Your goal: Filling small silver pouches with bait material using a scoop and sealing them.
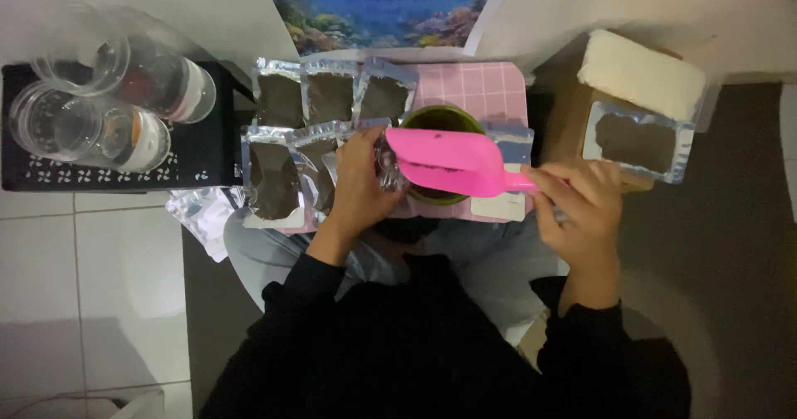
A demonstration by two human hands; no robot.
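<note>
The person's black sleeves are nearest, at the 6 o'clock side. The right hand (pixel 581 211) is at 3 o'clock from the middle. Its grip is tight around the handle of a pink scoop (pixel 452 162). The scoop's wide end lies across the top of a green bowl (pixel 440 120), and some dark stuff sticks to it.

The left hand (pixel 361 182) is at 9 o'clock from the bowl. Its grip is closed on a small clear bag (pixel 388 166), held right beside the scoop's wide end.

Under the bowl is a pink table (pixel 481 87) with squares on it. At 10 o'clock, shiny bags of dark stuff (pixel 328 95) lie in rows.

Far out at 2 o'clock, one more filled bag (pixel 638 141) rests on a brown box, just below a white block (pixel 643 75). At 10 o'clock, far away, clear cups (pixel 79 95) lie on a black crate (pixel 199 153). At 12 o'clock is a blue sea picture (pixel 382 8).
</note>
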